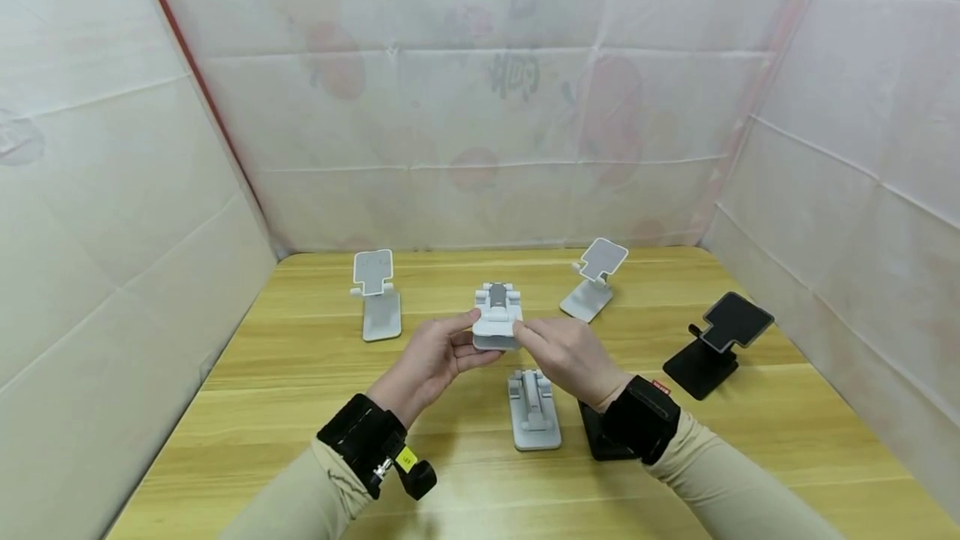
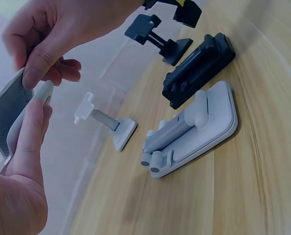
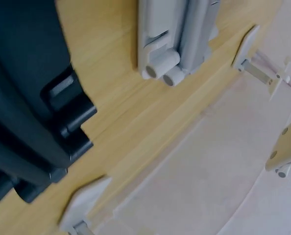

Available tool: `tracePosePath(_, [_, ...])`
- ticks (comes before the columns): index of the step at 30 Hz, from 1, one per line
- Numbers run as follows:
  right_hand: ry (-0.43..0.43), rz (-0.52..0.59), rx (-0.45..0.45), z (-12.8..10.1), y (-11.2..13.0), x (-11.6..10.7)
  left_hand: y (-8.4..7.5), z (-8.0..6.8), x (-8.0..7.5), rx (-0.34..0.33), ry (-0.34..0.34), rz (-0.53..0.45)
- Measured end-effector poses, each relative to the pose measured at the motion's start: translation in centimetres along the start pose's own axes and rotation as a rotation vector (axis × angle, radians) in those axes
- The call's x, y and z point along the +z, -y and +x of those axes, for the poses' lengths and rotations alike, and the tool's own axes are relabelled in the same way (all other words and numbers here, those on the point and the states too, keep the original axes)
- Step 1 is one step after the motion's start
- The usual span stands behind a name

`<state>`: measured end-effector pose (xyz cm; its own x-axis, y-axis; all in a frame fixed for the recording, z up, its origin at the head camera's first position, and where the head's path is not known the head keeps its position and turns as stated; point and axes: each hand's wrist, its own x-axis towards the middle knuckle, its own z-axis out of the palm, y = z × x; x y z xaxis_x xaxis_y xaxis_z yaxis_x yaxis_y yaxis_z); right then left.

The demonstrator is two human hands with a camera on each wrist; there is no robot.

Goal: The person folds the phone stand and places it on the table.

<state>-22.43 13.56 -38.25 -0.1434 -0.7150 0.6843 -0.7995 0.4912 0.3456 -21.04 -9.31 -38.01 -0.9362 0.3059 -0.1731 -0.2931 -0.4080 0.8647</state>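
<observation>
A white folding phone stand (image 1: 497, 325) is held above the middle of the table. My left hand (image 1: 429, 359) grips it from the left, thumb at one side and fingers beneath. From the right, my right hand (image 1: 572, 358) pinches the near edge of its plate between thumb and forefinger. The left wrist view shows a gap between the stand's grey-padded plate (image 2: 11, 110) and its other part. In the right wrist view only a piece of the held stand (image 3: 286, 149) appears at the edge.
Folded flat near the hands lie a white stand (image 1: 536, 423) and a black stand (image 1: 600, 440), the latter partly hidden by my right wrist. Unfolded white stands occupy the back left (image 1: 382, 319) and back right (image 1: 587, 300). An unfolded black stand (image 1: 703, 367) is at right. Cloth walls surround the table.
</observation>
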Motion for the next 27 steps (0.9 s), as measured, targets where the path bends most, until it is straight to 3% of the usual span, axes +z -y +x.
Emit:
tracePosePath(5, [-0.073, 0.129, 0.053, -0.07, -0.29, 0.25, -0.15, 0.20, -0.07, 0.007, -0.008, 0.018])
tracePosePath(9, [-0.093, 0.332, 0.186, -0.34, -0.31, 0.33, -0.21, 0.16, -0.08, 0.017, 0.002, 0.030])
tracePosePath(14, [-0.066, 0.586, 0.449, -0.39, 0.06, 0.33, -0.27, 0.04, -0.10, 0.029, 0.011, 0.050])
tracePosePath(21, [0.115, 0.989, 0.991, 0.40, 0.47, -0.19, -0.26, 0.02, -0.11, 0.037, -0.004, 0.087])
tracePosePath(27, [0.169, 1.186, 1.180, 0.27, 0.16, -0.04, -0.23, 0.07, -0.23, 0.039, -0.011, 0.089])
